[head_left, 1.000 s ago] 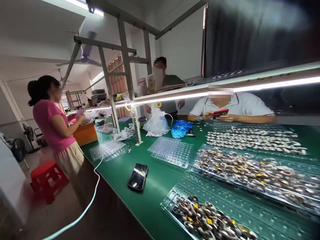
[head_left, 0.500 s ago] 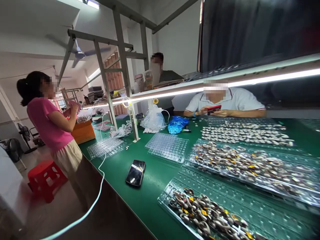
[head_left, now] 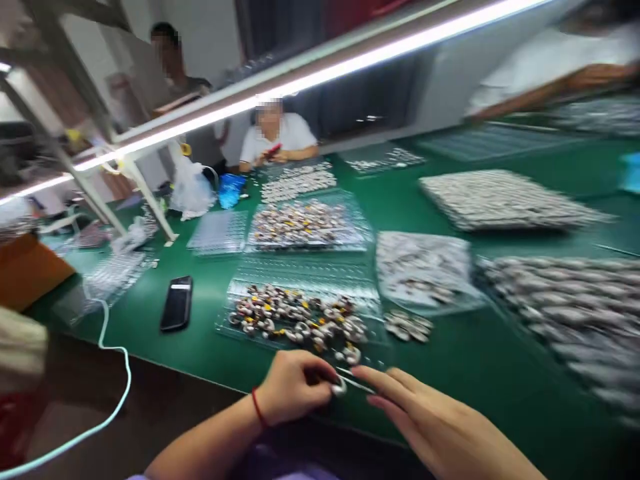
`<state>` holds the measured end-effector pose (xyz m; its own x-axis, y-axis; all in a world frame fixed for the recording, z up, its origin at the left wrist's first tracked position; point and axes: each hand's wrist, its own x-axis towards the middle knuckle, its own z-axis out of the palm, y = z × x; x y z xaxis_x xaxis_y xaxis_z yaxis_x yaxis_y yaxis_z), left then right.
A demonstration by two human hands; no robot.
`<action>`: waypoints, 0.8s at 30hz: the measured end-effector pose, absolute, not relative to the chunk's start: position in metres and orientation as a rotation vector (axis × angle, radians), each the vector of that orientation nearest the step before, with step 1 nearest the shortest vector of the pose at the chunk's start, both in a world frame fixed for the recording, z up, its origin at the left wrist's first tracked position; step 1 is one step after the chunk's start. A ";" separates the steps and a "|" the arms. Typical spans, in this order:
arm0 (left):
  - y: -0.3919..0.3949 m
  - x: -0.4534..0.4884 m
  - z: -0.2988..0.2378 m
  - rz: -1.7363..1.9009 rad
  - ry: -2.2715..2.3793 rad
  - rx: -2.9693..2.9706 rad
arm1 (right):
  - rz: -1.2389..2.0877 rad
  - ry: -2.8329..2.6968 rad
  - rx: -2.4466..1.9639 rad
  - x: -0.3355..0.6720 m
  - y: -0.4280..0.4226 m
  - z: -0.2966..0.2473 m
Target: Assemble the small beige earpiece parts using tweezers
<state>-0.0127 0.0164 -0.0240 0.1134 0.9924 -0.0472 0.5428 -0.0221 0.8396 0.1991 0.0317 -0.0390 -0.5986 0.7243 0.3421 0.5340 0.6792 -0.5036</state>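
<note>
My left hand (head_left: 295, 390), with a red band at the wrist, is closed in a pinch on a small white loop-shaped part (head_left: 340, 387). Slim pale tweezers (head_left: 356, 380), slightly blurred, are held in my right hand (head_left: 425, 417); their tips point left, close to that part. Just beyond both hands lies a clear plastic tray (head_left: 300, 270) with a heap of similar white loops (head_left: 300, 320), some with dark pieces and yellow tags. A few pale pieces (head_left: 407, 327) lie together on the green table (head_left: 450, 363) right of the heap.
A phone (head_left: 177, 303) lies left of the tray. Behind stands another loaded tray (head_left: 305, 223). To the right are a clear bag (head_left: 425, 270) and stacked pale parts (head_left: 505, 197). A white cable (head_left: 127, 373) hangs off the edge. Co-workers sit across, under a light bar (head_left: 310, 83).
The view has swung right and down. Both my hands, the loop-shaped part and the tweezers now show; the standing person at left has mostly left the picture.
</note>
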 end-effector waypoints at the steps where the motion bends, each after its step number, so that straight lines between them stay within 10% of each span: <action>1: 0.021 -0.014 -0.022 0.769 1.494 1.663 | 0.437 -2.425 -0.991 0.199 0.032 -0.029; 24: 0.026 -0.016 -0.019 0.757 1.420 1.720 | 0.344 -2.784 -1.190 0.178 0.042 0.016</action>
<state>-0.0157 0.0263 -0.0194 0.2034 0.9787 -0.0260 0.5240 -0.0864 0.8473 0.1784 0.0424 0.0157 -0.6911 0.7228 -0.0014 0.7014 0.6701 -0.2428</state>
